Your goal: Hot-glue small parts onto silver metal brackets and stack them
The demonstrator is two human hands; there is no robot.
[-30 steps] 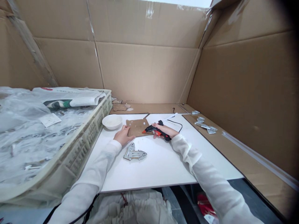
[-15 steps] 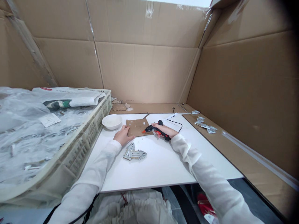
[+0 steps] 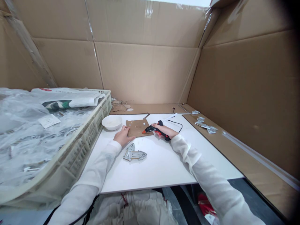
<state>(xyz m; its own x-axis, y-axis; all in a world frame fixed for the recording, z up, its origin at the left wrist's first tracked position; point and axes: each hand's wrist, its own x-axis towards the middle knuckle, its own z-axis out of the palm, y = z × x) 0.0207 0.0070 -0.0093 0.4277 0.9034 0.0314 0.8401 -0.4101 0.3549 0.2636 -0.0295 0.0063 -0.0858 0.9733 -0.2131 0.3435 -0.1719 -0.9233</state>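
Note:
My right hand (image 3: 164, 130) is wrapped round a black and orange glue gun (image 3: 153, 129), whose orange tip lies at the right edge of a small brown cardboard piece (image 3: 137, 126) on the white table (image 3: 161, 162). My left hand (image 3: 123, 136) rests with fingers flat on the cardboard's near left corner, holding nothing. Two grey metal parts (image 3: 134, 154) lie on the table just in front of my left hand. The gun's black cord (image 3: 177, 122) runs off behind my right hand.
A white bowl (image 3: 112, 122) stands left of the cardboard. A large cream crate (image 3: 91, 134) filled with plastic bags takes up the left side. Several grey metal parts (image 3: 206, 125) lie on a cardboard strip at the right. Cardboard walls (image 3: 145, 68) enclose the workspace.
The glue gun's tip has slid slightly left along the cardboard's edge. My left hand has stayed in place.

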